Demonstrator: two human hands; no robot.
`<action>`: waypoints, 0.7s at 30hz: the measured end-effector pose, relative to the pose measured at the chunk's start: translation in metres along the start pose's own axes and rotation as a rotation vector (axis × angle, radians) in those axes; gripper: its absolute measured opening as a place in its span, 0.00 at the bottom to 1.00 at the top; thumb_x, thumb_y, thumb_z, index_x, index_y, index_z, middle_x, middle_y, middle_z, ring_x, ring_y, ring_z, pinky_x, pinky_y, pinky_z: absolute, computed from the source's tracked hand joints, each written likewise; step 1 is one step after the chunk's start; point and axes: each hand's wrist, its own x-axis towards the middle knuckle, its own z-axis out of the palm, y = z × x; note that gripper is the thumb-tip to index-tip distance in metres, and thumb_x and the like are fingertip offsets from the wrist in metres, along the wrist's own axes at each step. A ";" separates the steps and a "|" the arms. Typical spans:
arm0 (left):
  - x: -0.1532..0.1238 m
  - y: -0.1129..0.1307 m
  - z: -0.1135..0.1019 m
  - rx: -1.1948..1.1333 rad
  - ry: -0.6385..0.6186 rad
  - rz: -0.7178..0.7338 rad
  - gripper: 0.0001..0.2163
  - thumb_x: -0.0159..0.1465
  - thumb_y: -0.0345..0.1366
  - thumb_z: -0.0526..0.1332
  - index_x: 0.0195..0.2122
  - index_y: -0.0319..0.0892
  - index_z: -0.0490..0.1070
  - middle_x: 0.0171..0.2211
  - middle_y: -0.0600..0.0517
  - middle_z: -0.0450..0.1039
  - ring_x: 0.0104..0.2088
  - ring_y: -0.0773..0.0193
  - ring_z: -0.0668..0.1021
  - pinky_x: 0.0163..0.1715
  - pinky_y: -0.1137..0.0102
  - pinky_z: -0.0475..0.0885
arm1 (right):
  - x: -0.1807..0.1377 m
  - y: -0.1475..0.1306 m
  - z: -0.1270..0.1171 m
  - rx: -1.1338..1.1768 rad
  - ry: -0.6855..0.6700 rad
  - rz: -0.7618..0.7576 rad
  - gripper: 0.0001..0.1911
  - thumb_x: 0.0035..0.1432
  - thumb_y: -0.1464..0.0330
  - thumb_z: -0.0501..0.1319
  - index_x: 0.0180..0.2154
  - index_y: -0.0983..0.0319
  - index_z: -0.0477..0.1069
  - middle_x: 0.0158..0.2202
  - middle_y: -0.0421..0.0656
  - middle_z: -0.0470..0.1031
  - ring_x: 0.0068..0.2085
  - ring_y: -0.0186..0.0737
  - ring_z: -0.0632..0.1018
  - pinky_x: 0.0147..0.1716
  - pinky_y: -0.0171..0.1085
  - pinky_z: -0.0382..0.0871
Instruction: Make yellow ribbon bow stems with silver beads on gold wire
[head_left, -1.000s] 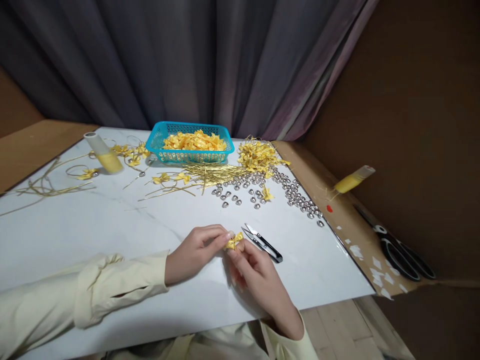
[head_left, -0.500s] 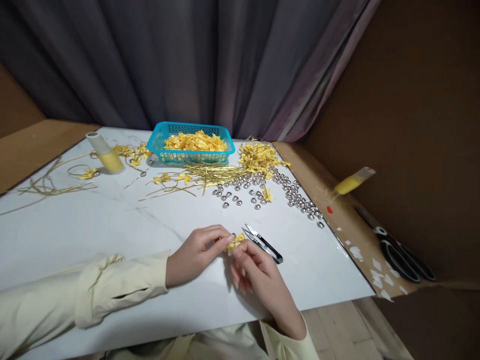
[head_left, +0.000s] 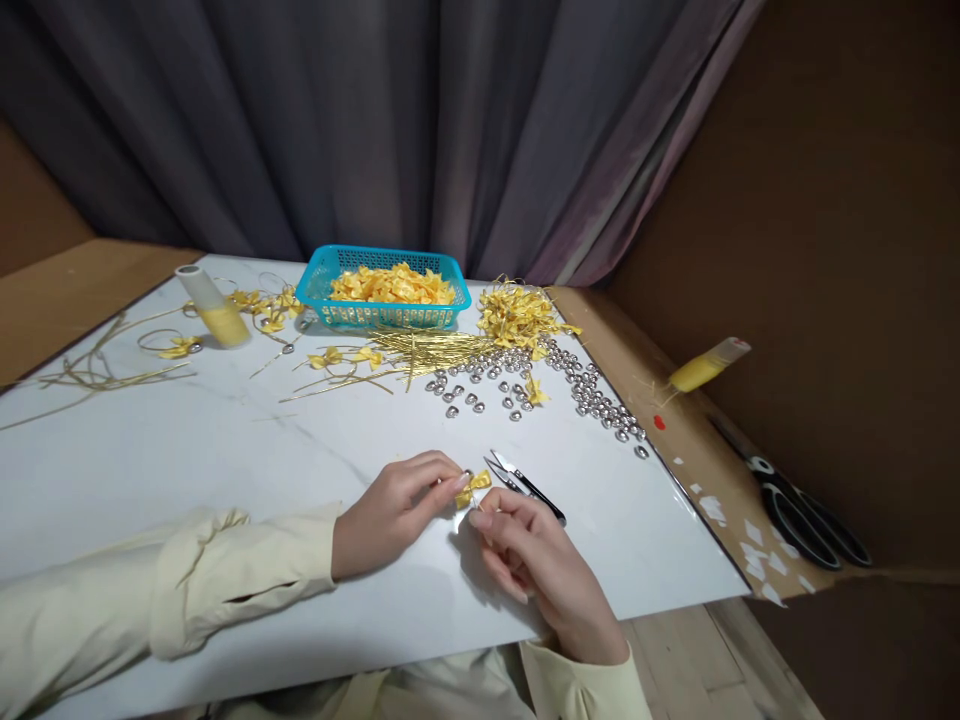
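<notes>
Between thumb and fingers, my left hand (head_left: 405, 508) pinches a small yellow ribbon bow (head_left: 474, 488) just above the white tabletop (head_left: 300, 470). A small silvery piece shows at the bow's upper edge, by my left fingertips. My right hand (head_left: 532, 555) is closed in a pinch just below and right of the bow; a thin strand seems to run from the bow to its fingertips, too fine to make out well. Beside the right hand lie black-handled thread snips (head_left: 525, 485), blades toward the upper left.
A blue basket (head_left: 382, 318) of yellow bows stands at the back. Near it lie gold wires (head_left: 431, 347), a heap of bows (head_left: 517, 312) and many silver beads (head_left: 600, 400). Yellow thread spools (head_left: 225, 325) (head_left: 709, 365) stand or lie at both sides; large scissors (head_left: 802, 515) rest right.
My right hand has drawn slightly down and right from the bow, leaving more of it visible. My left hand stays nearly still, holding the bow.
</notes>
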 end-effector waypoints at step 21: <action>0.000 -0.001 0.000 0.001 0.015 0.034 0.10 0.66 0.32 0.50 0.32 0.38 0.69 0.31 0.48 0.71 0.34 0.65 0.73 0.36 0.72 0.67 | 0.003 0.003 0.002 -0.045 0.127 -0.132 0.15 0.50 0.60 0.65 0.27 0.64 0.66 0.22 0.38 0.73 0.15 0.24 0.65 0.12 0.26 0.50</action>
